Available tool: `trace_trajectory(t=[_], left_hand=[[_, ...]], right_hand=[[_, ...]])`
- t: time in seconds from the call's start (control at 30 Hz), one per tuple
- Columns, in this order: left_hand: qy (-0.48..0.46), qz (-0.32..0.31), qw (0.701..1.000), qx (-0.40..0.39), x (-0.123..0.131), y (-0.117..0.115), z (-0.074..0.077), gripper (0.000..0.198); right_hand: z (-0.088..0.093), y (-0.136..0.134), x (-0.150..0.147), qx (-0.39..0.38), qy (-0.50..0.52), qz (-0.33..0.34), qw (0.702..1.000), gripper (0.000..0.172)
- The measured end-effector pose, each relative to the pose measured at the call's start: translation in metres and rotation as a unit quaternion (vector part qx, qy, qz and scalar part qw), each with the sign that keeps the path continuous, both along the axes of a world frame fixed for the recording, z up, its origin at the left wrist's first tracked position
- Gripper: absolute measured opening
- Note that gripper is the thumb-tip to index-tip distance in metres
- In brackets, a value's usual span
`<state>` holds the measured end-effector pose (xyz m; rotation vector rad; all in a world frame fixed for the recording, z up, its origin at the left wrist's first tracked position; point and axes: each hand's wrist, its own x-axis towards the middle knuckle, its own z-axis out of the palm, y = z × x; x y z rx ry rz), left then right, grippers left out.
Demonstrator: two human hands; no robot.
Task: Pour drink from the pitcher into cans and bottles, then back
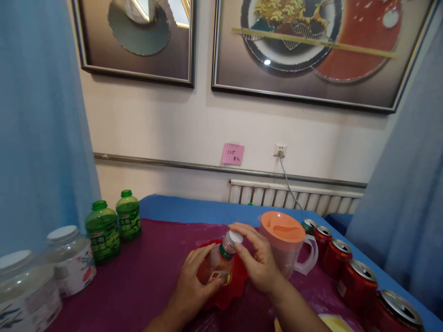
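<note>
A clear bottle (217, 261) with a white cap (236, 237) and a green neck band is tilted slightly to the right. My left hand (194, 286) wraps round its body. At the top, the fingers and thumb of my right hand (259, 260) close on the white cap. Beneath the bottle lies a red dish with a wavy rim (221, 299), partly hidden by my hands. Just right of my right hand stands a clear pitcher (284, 251) with an orange lid (282, 227).
Several red cans (358, 281) line the right table edge. On the left stand two green bottles (103, 233) and two clear jars with white lids (71, 263). A maroon cover (148, 272) lies on the blue tablecloth (180, 208). A radiator (277, 196) is behind.
</note>
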<state>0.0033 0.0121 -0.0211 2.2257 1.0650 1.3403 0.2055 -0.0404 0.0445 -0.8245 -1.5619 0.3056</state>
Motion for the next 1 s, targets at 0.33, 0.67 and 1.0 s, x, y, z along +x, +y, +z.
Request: trace_trajectory(t=[0.33, 0.67, 1.0], left_hand=[[0.001, -0.012, 1.0, -0.015, 0.001, -0.004, 0.004, 0.059], [-0.004, -0.018, 1.0, 0.007, 0.002, -0.007, 0.005, 0.057], [-0.014, -0.02, 0.999, -0.026, 0.003, -0.006, 0.004, 0.06]], right_hand=[[0.007, -0.003, 0.003, -0.019, -0.002, 0.043, 0.999, 0.035], [0.009, -0.001, -0.003, -0.024, 0.011, 0.032, 0.999, 0.036], [-0.004, 0.002, -0.02, -0.033, 0.088, -0.009, 0.996, 0.035]])
